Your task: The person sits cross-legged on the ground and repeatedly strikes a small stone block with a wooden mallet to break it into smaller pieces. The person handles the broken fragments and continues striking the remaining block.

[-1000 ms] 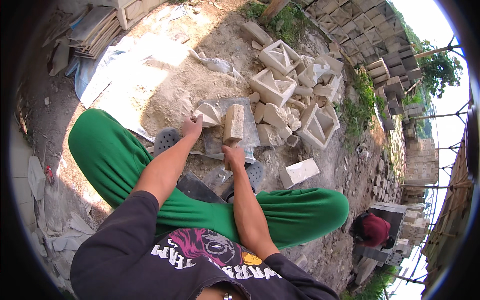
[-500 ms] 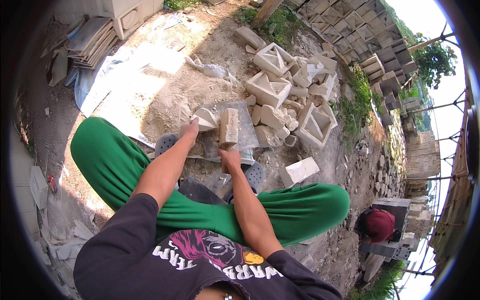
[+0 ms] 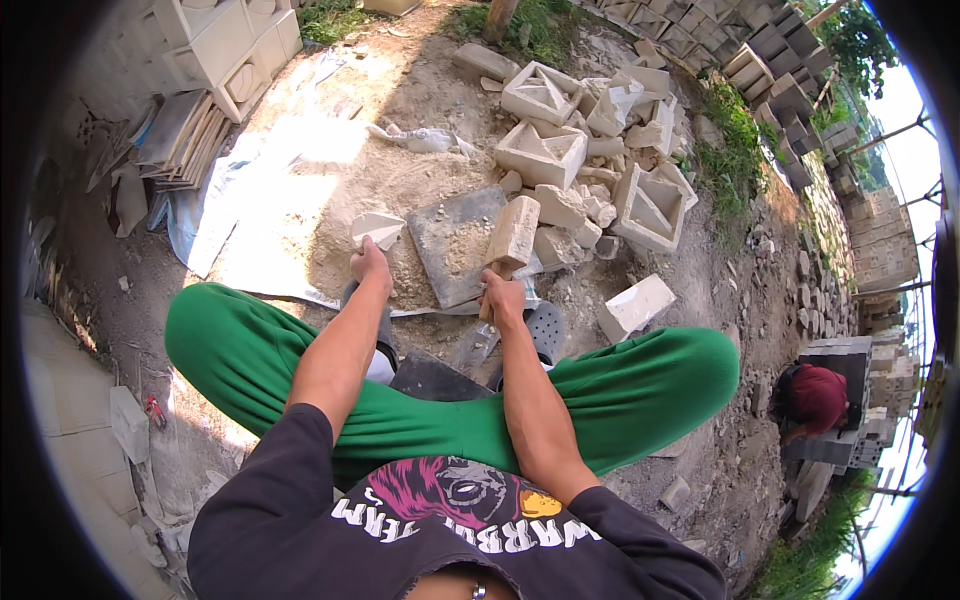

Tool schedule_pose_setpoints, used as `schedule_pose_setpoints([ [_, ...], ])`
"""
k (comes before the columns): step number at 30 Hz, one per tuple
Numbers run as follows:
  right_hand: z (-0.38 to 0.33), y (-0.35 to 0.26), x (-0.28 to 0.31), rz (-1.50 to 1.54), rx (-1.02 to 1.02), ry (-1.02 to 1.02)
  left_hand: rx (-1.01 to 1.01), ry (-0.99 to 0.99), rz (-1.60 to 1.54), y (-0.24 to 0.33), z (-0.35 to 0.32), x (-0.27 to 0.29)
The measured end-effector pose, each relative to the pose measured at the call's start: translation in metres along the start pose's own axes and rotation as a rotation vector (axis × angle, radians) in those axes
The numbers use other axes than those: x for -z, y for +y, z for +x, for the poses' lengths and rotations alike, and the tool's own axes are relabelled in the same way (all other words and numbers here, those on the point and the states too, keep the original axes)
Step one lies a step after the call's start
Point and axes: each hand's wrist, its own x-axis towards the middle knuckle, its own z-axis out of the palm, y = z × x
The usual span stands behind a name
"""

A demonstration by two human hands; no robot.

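My left hand (image 3: 371, 262) is closed round the handle of a trowel with a pale, dust-coated pointed blade (image 3: 377, 229), over the sandy ground left of a grey board. My right hand (image 3: 502, 296) grips the handle of a mallet with a blocky, dusty head (image 3: 514, 232), held by the board's right edge. Between the two tools lies the grey board (image 3: 428, 232), tilted in view, with crumbly sandy material (image 3: 468, 248) scattered on it. My fingers hide most of the trowel's handle.
Broken pale blocks and moulded square blocks (image 3: 541, 152) are heaped beyond the board to the right. One pale block (image 3: 637, 308) lies near my right knee. Stacked boards (image 3: 183, 140) lean at the left. A person in a red top (image 3: 815, 398) bends at far right.
The trowel has moved left, off the board, and the mallet has moved right, toward its edge. The two tools are farther apart, baring the sandy material. The whole view has shifted slightly.
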Motion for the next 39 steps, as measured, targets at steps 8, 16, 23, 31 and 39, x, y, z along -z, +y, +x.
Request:
schedule_pose_setpoints([
  [8,0.016,0.016,0.008,-0.019,-0.076,0.074,0.259,-0.090,-0.004,0.013,-0.040,-0.016],
  [16,0.015,0.019,0.001,-0.082,-0.079,0.094,0.058,-0.238,0.268,-0.037,-0.042,-0.036],
  [23,0.030,0.007,0.017,0.100,-0.133,0.113,-0.806,-0.641,0.762,-0.032,-0.109,-0.026],
  [31,0.041,0.017,0.016,0.135,-0.136,0.045,-0.893,-0.729,0.930,-0.032,-0.108,-0.039],
  [39,0.048,0.025,0.012,0.070,-0.129,0.058,-1.076,-0.737,0.752,-0.021,-0.120,-0.045],
])
